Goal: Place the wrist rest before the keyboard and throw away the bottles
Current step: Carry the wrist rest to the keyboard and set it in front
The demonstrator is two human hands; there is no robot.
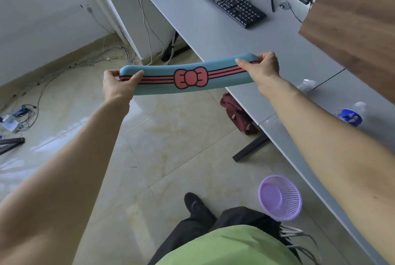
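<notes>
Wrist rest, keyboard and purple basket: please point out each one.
wrist rest (190, 77), head view, on the pink bow at its middle
keyboard (229, 2), head view, on the middle keys
purple basket (287, 198), head view, on its mesh wall

head-worn view, angled steeply down, desk (213, 29) near right

Grey desk (213, 36) beside white wall (42, 8), tiled floor (171, 147).
</notes>
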